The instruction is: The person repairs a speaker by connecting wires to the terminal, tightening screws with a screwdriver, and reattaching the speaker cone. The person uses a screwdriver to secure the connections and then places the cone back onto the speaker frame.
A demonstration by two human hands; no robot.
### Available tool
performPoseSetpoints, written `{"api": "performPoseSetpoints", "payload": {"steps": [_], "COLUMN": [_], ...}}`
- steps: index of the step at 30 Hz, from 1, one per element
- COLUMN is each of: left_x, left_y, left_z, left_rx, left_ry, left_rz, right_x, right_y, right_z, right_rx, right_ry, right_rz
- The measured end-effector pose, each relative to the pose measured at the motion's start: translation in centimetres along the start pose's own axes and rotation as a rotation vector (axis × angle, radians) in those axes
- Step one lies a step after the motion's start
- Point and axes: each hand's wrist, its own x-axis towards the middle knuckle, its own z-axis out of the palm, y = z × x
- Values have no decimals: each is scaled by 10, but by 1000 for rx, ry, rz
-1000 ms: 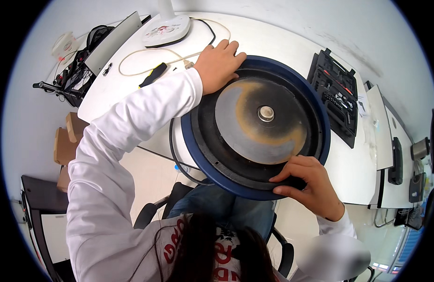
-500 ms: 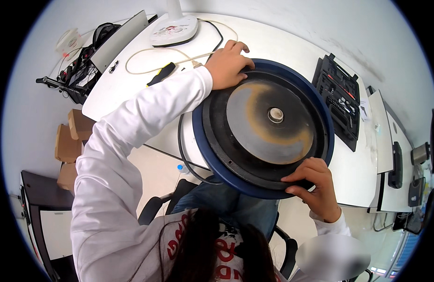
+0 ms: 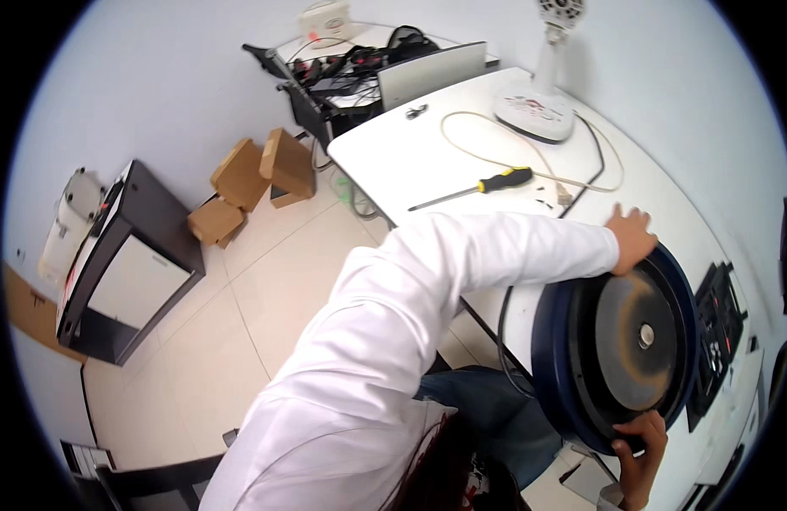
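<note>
A round dark-blue appliance with a scorched grey heating plate point(image 3: 619, 341) and a pale button at its centre lies at the near edge of the white table. Its inner rim is black. My left hand point(image 3: 633, 238) grips the far rim, its fingers reaching over the edge and its thumb not plainly visible. At the near rim, my right hand point(image 3: 642, 451) is closed with thumb and fingers on the edge. A black cable point(image 3: 502, 341) hangs beside the appliance. Left of it on the table lies a screwdriver point(image 3: 504, 180) with a black and yellow handle.
A white stand point(image 3: 534, 111) with a pale cord point(image 3: 462, 153) is at the back of the table point(image 3: 385, 162). Behind the appliance lies an open black tool case point(image 3: 719, 332). Cardboard boxes point(image 3: 240, 175) and a dark cabinet point(image 3: 146, 255) stand on the floor at left.
The view has swung left, so the appliance and both hands now appear farther right. The screwdriver's shaft and the cabinet now show fully. Both hands stay at the rim.
</note>
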Motion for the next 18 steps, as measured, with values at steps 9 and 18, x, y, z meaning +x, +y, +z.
{"api": "performPoseSetpoints", "payload": {"steps": [9,18], "left_x": [51,45], "left_y": [-27,-24], "left_z": [30,5], "left_rx": [-156,-206], "left_ry": [-11,-125], "left_rz": [435,409], "right_x": [5,21], "right_y": [8,45], "right_z": [-10,-16], "right_rx": [51,53], "right_ry": [-55,23], "right_rz": [14,-113]}}
